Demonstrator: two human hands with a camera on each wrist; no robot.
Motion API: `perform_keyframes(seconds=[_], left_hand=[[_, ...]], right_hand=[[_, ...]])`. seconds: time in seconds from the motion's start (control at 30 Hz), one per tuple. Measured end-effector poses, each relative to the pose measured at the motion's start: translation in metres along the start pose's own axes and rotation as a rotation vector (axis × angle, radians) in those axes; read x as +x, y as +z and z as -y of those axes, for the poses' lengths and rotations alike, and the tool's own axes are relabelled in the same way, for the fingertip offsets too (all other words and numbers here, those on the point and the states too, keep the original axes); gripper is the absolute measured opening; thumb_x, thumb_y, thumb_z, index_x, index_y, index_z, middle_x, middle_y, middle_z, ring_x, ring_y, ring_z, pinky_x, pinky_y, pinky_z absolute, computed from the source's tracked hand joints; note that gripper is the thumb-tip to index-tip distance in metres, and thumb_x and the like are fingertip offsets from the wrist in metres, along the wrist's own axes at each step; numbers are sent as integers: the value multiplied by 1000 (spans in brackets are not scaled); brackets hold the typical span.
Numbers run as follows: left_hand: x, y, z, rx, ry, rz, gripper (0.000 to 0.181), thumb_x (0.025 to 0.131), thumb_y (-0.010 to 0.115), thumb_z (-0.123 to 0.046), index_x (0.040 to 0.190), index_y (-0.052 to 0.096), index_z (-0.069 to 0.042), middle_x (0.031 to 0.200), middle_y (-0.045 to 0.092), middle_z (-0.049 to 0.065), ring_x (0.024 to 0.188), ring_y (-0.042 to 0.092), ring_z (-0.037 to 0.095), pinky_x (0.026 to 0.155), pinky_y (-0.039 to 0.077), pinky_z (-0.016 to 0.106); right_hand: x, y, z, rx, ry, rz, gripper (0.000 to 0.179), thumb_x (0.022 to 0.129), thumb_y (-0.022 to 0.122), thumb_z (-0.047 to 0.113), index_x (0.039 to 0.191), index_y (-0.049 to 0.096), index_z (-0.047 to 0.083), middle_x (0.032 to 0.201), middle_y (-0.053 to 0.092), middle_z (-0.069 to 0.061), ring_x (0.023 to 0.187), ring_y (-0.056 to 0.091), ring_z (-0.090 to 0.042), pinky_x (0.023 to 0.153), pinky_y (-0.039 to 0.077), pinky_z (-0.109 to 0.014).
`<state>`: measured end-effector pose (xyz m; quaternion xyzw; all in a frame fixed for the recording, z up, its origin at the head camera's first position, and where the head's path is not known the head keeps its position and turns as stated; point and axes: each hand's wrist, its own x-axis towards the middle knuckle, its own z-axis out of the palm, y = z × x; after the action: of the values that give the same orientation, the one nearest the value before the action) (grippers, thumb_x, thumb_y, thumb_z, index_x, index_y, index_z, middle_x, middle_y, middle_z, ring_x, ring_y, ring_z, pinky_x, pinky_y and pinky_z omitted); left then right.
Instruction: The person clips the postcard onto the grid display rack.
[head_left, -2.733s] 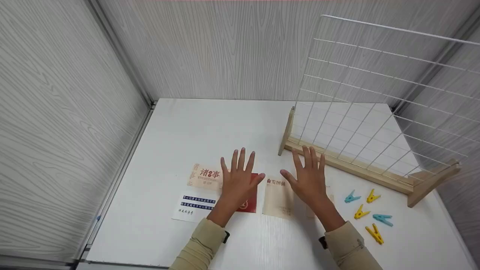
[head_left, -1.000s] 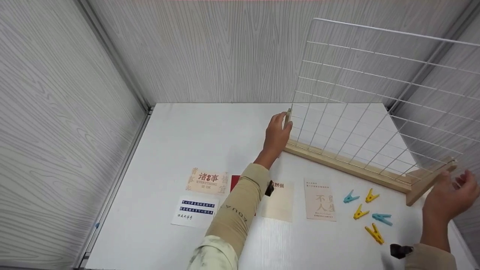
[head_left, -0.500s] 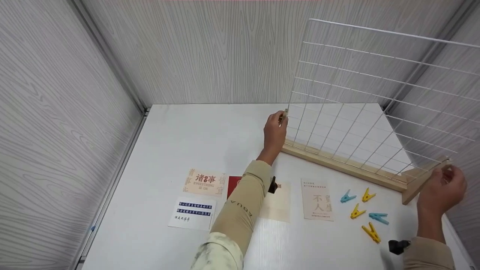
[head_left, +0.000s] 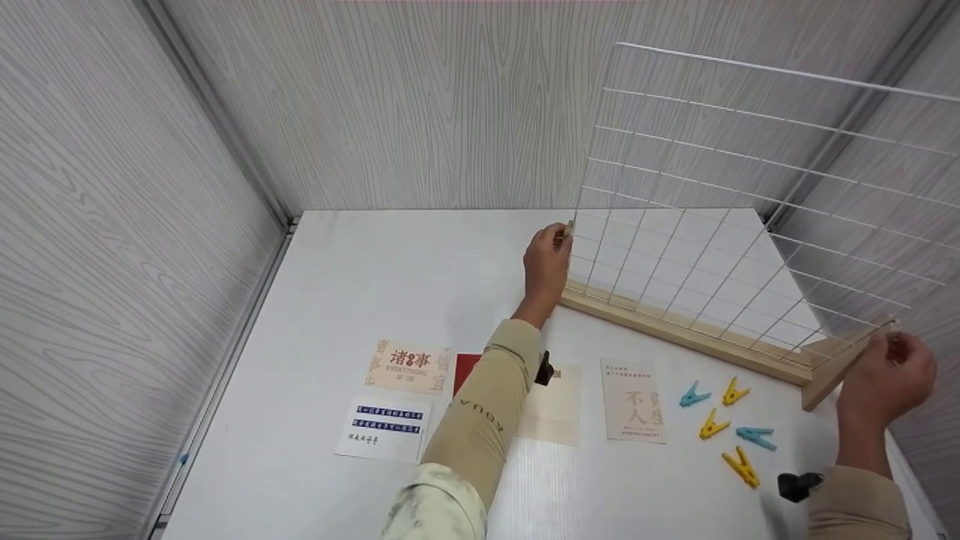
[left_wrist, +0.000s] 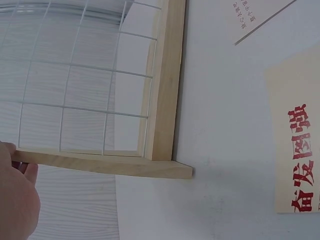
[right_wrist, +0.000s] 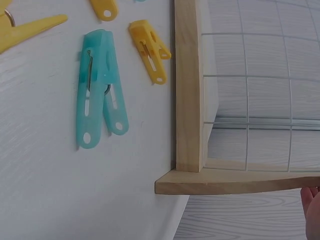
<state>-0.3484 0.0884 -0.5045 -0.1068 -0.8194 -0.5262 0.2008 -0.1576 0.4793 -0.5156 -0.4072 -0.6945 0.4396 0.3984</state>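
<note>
A white wire grid (head_left: 750, 65) stands upright in a pale wooden base (head_left: 682, 334) at the table's right side. My left hand (head_left: 546, 262) grips the upper end of the base's left side piece (left_wrist: 110, 165), thumb and fingers on either side of the wood. At the opposite end, my right hand (head_left: 885, 379) pinches the top of the right side piece (right_wrist: 235, 186). In the right wrist view only a bit of the right hand (right_wrist: 312, 215) shows, at the wood's edge.
Several blue and yellow clothespins (head_left: 741, 468) lie beside the base's right end. Printed cards (head_left: 634, 401) lie on the white table (head_left: 390, 277). The left sleeve partly covers a red card (head_left: 465, 367) and a cream one (head_left: 555, 412). Grey wood-grain panels (head_left: 450, 105) surround the table.
Both hands, earlier spread over the cards, have moved apart to the two ends of the wooden base. The right hand's fingers have since closed on its side piece.
</note>
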Motion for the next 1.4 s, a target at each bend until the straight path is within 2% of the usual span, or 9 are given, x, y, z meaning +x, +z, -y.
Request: perform_keyframes(seconds=[0.37,0.6,0.97,1.4], left_hand=[[-2,-7,7,-47,-34,23,22,102,61,-19,121,68,-8,113,69,6,104,67,14,87,53,18],[-5,-18,13,-63,-21,1,22,101,62,-17,120,68,-8,112,69,7,104,68,15,87,54,18],[-8,-45,24,-79,-44,-16,21,101,64,-18,119,69,-8,113,69,7,104,67,15,86,55,19],[-11,-86,41,-54,-74,-91,18,97,67,-15,113,71,-6,107,71,9,99,70,18,84,58,24]], right_hand=[[8,8,-1,1,-36,-2,22,99,61,24,119,69,17,92,48,22,90,45,8,87,40,-16],[10,16,2,-5,-58,41,24,99,61,27,120,69,17,93,49,23,91,47,9,90,44,-16],[3,34,9,1,-107,130,28,99,62,29,122,68,14,98,54,20,95,50,6,93,45,-19],[-10,61,26,0,-120,280,28,99,61,29,121,66,12,96,52,20,97,51,3,90,46,-18]])
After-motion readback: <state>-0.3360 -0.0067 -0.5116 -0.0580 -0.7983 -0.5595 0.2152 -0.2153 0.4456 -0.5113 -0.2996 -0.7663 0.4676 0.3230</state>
